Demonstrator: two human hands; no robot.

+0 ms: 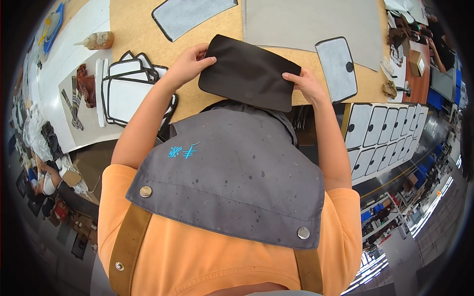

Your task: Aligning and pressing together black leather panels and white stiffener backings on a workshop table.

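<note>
Between my two hands is a dark brown, flat panel [249, 71], smooth and roughly rectangular with rounded corners, which looks like leather. My left hand [193, 63] grips its left edge, thumb on top and fingers underneath. At the opposite edge my right hand [306, 85] pinches it the same way, thumb on the upper face. The panel is held tilted above the table's near edge, close to my grey apron [232, 158]. Just right of my right hand lies a light grey, black-edged panel [336, 69] with a black dot on one side.
Left of me are stacked white panels with black edges [129, 98], and a squeeze bottle [98, 40] with brown stains. Another black-edged grey panel [192, 17] lies at the far side, beside a large grey sheet [311, 29]. To the right, a board [368, 148] bears rows of similar panels.
</note>
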